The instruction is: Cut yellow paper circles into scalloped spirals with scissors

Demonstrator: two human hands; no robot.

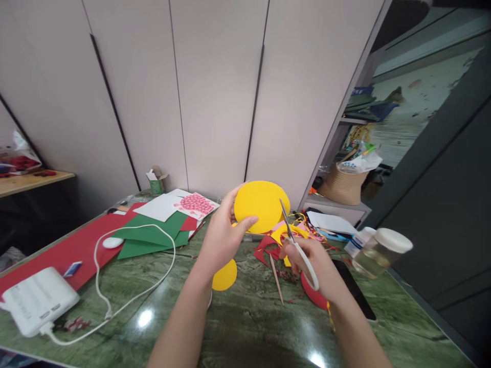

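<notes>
My left hand (222, 232) pinches a round yellow paper disc (261, 204) and holds it upright above the green marble table (245, 327). White-handled scissors (295, 243) are gripped in my right hand (310, 266), their blades pointing up at the disc's right edge. A smaller yellow disc (225, 276) lies on the table under my left wrist. Red and yellow paper scraps (274, 243) lie between my hands, beside a thin wooden stick (276, 278). A red paper circle (312, 296) sits partly hidden under my right hand.
Green, red and white paper sheets (153, 232) lie at left, with a white power bank (36, 301) and its cable (115, 286). A jar of clear liquid (379, 250), a black phone (355, 291) and a white bottle (358, 240) stand at right. A woven basket (341, 184) sits behind.
</notes>
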